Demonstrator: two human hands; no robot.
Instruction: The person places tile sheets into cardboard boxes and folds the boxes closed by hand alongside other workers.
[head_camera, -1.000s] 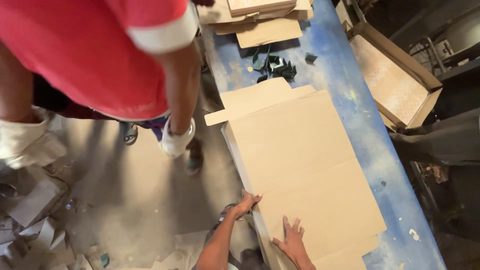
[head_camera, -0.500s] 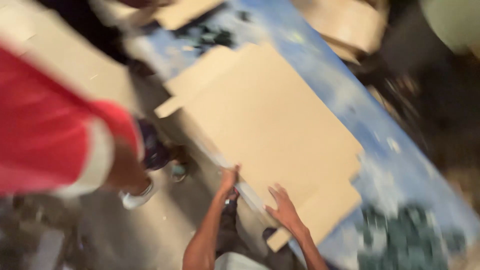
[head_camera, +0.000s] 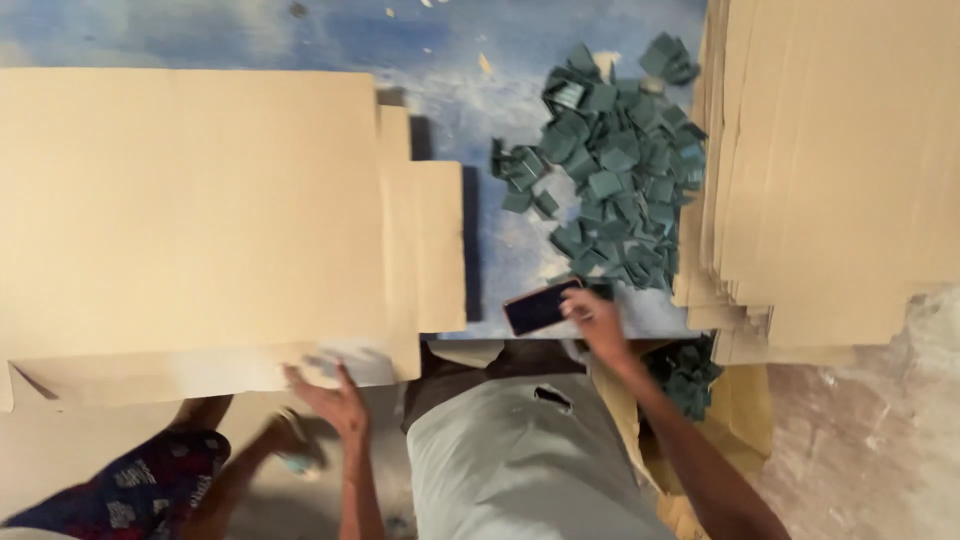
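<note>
A large flat cardboard sheet lies on the blue worktable at the left. My left hand is spread, fingers apart, at the sheet's near edge by its lower right corner, touching it. My right hand rests its fingers on a dark phone lying at the table's near edge. Just beyond the phone sits a heap of several small dark green pieces.
A tall stack of cardboard sheets fills the right side of the table. More green pieces lie below the table edge at the right. Patterned fabric shows at the lower left, over the floor.
The view has swung right along the table. My right hand has left the cardboard sheet and gone to the phone. The person in red is out of view.
</note>
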